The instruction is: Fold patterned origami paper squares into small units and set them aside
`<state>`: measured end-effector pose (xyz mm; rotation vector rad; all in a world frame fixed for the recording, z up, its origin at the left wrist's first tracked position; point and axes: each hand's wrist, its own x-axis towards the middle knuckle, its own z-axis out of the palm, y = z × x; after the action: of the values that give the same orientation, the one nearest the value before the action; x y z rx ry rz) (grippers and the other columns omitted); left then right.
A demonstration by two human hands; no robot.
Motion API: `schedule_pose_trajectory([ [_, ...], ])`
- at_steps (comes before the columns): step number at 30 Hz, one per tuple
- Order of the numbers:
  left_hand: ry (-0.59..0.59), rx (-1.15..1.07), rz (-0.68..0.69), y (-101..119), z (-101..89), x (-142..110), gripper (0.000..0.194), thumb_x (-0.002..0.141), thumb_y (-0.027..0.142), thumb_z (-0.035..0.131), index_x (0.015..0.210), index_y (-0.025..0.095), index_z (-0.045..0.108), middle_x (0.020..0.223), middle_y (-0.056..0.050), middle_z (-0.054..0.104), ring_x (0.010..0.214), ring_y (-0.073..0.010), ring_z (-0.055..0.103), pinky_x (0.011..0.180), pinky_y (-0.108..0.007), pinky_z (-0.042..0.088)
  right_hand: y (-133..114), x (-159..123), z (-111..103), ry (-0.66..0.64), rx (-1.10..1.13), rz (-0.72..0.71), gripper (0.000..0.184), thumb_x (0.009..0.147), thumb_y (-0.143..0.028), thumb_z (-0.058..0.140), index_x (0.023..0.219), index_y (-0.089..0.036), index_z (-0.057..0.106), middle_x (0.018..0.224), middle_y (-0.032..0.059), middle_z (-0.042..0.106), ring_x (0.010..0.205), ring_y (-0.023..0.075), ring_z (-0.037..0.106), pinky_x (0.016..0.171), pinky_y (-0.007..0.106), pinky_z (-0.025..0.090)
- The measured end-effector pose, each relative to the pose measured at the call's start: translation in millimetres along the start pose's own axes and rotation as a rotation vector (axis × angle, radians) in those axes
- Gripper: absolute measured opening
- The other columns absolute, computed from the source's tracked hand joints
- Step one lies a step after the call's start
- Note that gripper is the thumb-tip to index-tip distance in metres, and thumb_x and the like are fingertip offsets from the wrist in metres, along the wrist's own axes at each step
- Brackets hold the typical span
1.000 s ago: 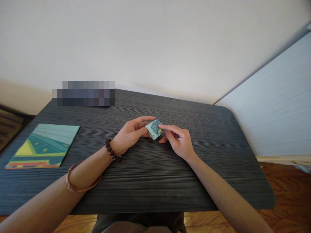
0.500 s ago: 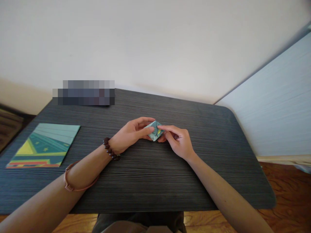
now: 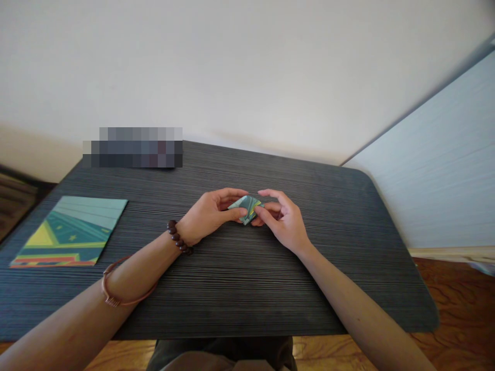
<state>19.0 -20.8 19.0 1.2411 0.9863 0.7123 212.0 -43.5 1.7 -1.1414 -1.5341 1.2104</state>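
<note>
Folded paper [image 3: 249, 203], one piece, pale green and teal with yellow streaks; location: between your two hands, above the middle of the worktop [image 3: 232, 288]. Clock directions are taken from this piece, twelve being toward the wall [image 3: 247, 67]. Left hand [image 3: 203, 214], at nine o'clock: thumb laid on the upper face, fingers curled behind, pinching the piece. Right hand [image 3: 290, 226], at three to four o'clock: thumb pressed to the yellow-marked part, other fingers bent at the back, pinching; your index finger is arched off at the one o'clock corner. Condition: already folded down to a small, roughly diamond-shaped packet with slanting edges; it is not lying flat. Remaining: whether any folds are left cannot be told, the underside being hidden by your fingers. Also listed: one larger patterned sheet [image 3: 71, 232], green, yellow and orange, flat on the worktop at nine o'clock, untouched; one pixelated item [image 3: 133, 149], kind unreadable, at ten o'clock by the far edge. Worn on your left arm: dark bead bracelet [image 3: 179, 238] and reddish cord bracelet [image 3: 112, 301], both toward eight o'clock.
</note>
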Motion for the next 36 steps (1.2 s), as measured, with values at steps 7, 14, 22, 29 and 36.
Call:
schedule_pose_trajectory([
  [7, 0.014, -0.014, -0.038, 1.6, 0.4, -0.4, 0.050, 0.068, 0.032, 0.072, 0.113, 0.014, 0.059, 0.104, -0.008, 0.068, 0.094, -0.0204, 0.063, 0.085, -0.034, 0.050, 0.1, 1.2, -1.2, -0.019, 0.054, 0.038, 0.041, 0.080, -0.037, 0.061, 0.115, -0.022, 0.047, 0.071, -0.0014, 0.069, 0.061, 0.0143, 0.069, 0.061, 0.027, 0.058],
  [14, 0.040, -0.083, -0.066, 4.1, 1.7, -3.0, 0.049, 0.071, 0.037, 0.071, 0.112, 0.011, 0.062, 0.096, -0.009, 0.071, 0.089, -0.0198, 0.066, 0.085, -0.032, 0.051, -1.1, 0.6, -2.3, -0.027, 0.033, 0.036, 0.038, 0.081, -0.036, 0.061, 0.115, -0.022, 0.050, 0.075, 0.0003, 0.071, 0.065, 0.0151, 0.069, 0.065, 0.028, 0.059],
  [22, 0.094, -0.069, -0.055, 3.1, 3.8, -3.5, 0.049, 0.068, 0.038, 0.073, 0.110, 0.013, 0.064, 0.096, -0.008, 0.072, 0.087, -0.0205, 0.067, 0.084, -0.032, 0.053, 1.0, 1.6, -1.9, -0.018, 0.013, 0.044, 0.026, 0.082, -0.037, 0.059, 0.095, -0.015, 0.063, 0.074, 0.0038, 0.072, 0.063, 0.0138, 0.069, 0.062, 0.025, 0.058],
  [29, 0.024, -0.094, -0.081, 5.6, 1.4, -2.5, 0.042, 0.071, 0.037, 0.071, 0.106, 0.014, 0.066, 0.096, -0.007, 0.072, 0.090, -0.0185, 0.067, 0.085, -0.028, 0.053, 1.4, 1.1, -3.9, 0.016, 0.006, 0.052, 0.029, 0.083, -0.041, 0.056, 0.094, -0.015, 0.064, 0.067, 0.0028, 0.071, 0.057, 0.0137, 0.068, 0.057, 0.026, 0.058],
  [36, 0.009, -0.094, -0.094, 4.6, -0.3, -0.8, 0.040, 0.071, 0.034, 0.072, 0.104, 0.013, 0.067, 0.097, -0.007, 0.072, 0.090, -0.0177, 0.067, 0.085, -0.028, 0.053, -0.1, 0.1, -3.7, 0.013, 0.008, 0.048, 0.027, 0.084, -0.040, 0.056, 0.092, -0.015, 0.064, 0.067, 0.0026, 0.071, 0.057, 0.0136, 0.068, 0.056, 0.025, 0.058],
])
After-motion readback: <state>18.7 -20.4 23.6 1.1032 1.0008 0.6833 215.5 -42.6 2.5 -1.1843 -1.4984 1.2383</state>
